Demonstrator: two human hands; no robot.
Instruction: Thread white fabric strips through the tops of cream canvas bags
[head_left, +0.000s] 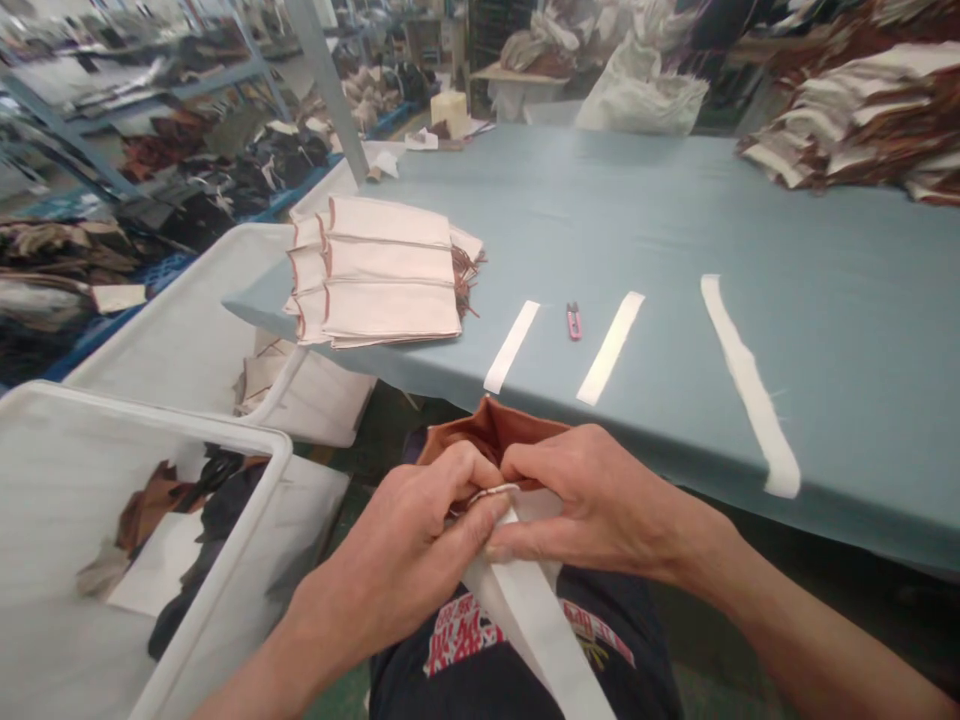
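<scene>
Garment workshop: cutting table (675, 220), stacked fabric pieces (382, 270), cloth-laden shelves (150, 130), scrap bins (187, 330).

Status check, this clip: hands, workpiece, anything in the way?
Left hand and right hand both pinching brown fabric piece, white strip trailing down. Held below table edge. Nothing blocking.

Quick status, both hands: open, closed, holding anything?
Left hand: closed, pinching the edge of the brown piece.
Right hand: closed on the same brown piece, at the white strip.
</scene>
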